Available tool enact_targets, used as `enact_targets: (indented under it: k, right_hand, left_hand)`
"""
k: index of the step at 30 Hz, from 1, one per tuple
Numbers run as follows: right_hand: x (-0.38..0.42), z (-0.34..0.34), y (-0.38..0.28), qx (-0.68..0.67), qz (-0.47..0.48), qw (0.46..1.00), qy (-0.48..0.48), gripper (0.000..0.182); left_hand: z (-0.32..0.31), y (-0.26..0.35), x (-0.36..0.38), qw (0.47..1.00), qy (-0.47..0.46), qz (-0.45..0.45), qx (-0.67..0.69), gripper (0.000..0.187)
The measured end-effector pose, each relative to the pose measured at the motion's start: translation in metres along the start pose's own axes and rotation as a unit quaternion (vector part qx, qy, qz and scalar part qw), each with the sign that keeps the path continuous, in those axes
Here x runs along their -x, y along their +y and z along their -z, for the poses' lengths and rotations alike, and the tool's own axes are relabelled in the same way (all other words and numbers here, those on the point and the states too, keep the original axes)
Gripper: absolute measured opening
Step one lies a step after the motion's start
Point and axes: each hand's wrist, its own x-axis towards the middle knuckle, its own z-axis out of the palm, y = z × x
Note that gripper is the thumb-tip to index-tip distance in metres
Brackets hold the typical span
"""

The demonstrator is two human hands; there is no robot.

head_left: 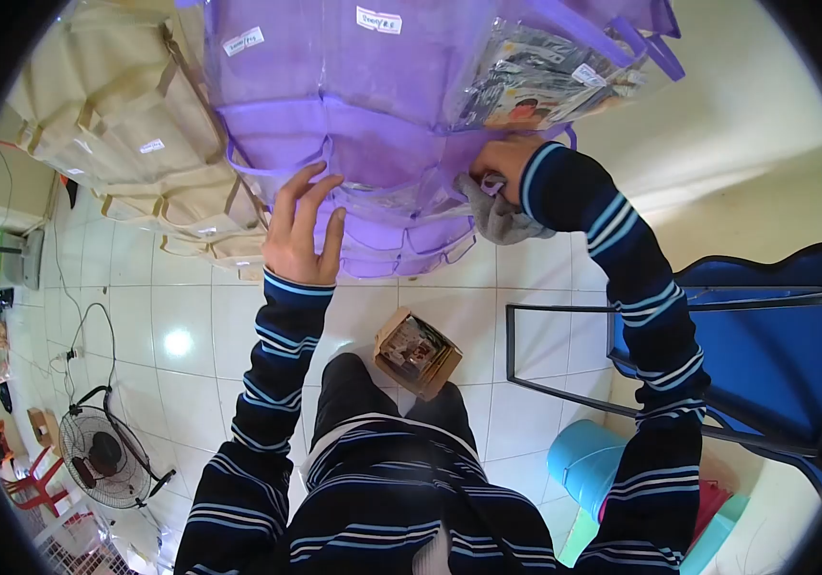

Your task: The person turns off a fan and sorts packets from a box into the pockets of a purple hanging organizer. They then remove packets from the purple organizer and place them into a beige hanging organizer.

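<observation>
In front of me hangs a purple pocket organizer (382, 67) with clear pockets and small white labels. My left hand (296, 235) is raised at its left side, fingers spread and empty, with the fingertips near a purple strap. On the right, my right hand (509, 158) is closed on a grey cloth (502, 218) that hangs down beside the lower pockets. Part of that hand is hidden behind the sleeve and cloth. Just above it, a clear pocket holds plastic-wrapped packets (536, 77).
Beige pocket organizers (133, 115) hang at the left. A cardboard box (418, 353) with packets stands on the tiled floor by my legs. A floor fan (104, 455) is at lower left; a black frame (564, 307), blue panel (746, 355) and turquoise bucket (583, 460) are at right.
</observation>
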Motion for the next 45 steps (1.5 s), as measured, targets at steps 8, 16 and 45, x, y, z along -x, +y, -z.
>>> enact_targets:
  k: [8,16,45]
  right_hand:
    - [0.036,0.020,-0.027,-0.170,-0.038,0.955,0.238,0.018]
    - [0.150,0.028,-0.066,-0.398,-0.078,0.884,0.233,0.028]
    - [0.277,-0.155,-0.064,-0.573,-0.304,0.694,0.313,0.023]
  left_hand:
    - [0.011,0.011,0.001,0.996,-0.008,-0.039,-0.075,0.033]
    - [-0.040,0.078,-0.073,0.937,-0.261,-0.197,0.120,0.022]
    - [0.013,0.113,-0.095,0.961,-0.254,-0.103,-0.026,0.018]
